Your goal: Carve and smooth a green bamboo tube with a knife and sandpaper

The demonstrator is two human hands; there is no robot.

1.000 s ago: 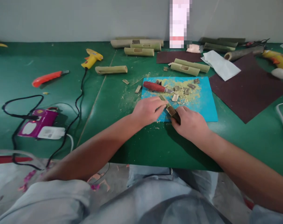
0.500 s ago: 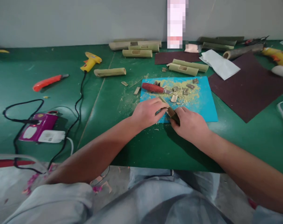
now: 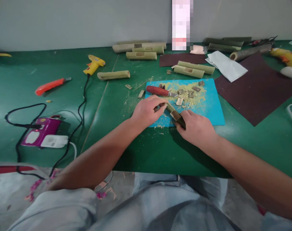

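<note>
My right hand point(image 3: 196, 127) is closed around the lower end of a green bamboo tube point(image 3: 170, 109), which slants over the front edge of the blue board point(image 3: 214, 109). A rectangular notch is cut in the tube's upper side. At the tube's far end, my left hand point(image 3: 146, 111) has its fingers pinched together, with a bit of something dark brown between them, mostly hidden. Beyond the hands, a red-handled carving knife point(image 3: 160, 91) lies on the board among fine shavings and several cut bamboo chips point(image 3: 179, 101).
Notched bamboo tubes point(image 3: 141, 55) lie along the back. Dark brown sheets point(image 3: 254, 93) and a white paper point(image 3: 226, 65) are on the right. Leftward are a yellow glue gun point(image 3: 94, 64) with its cord, a red-handled cutter point(image 3: 50, 86) and a purple power strip point(image 3: 41, 131).
My left hand has shifted a little left and away from me, off the notch, so more of the bamboo tube shows. My right hand keeps its hold.
</note>
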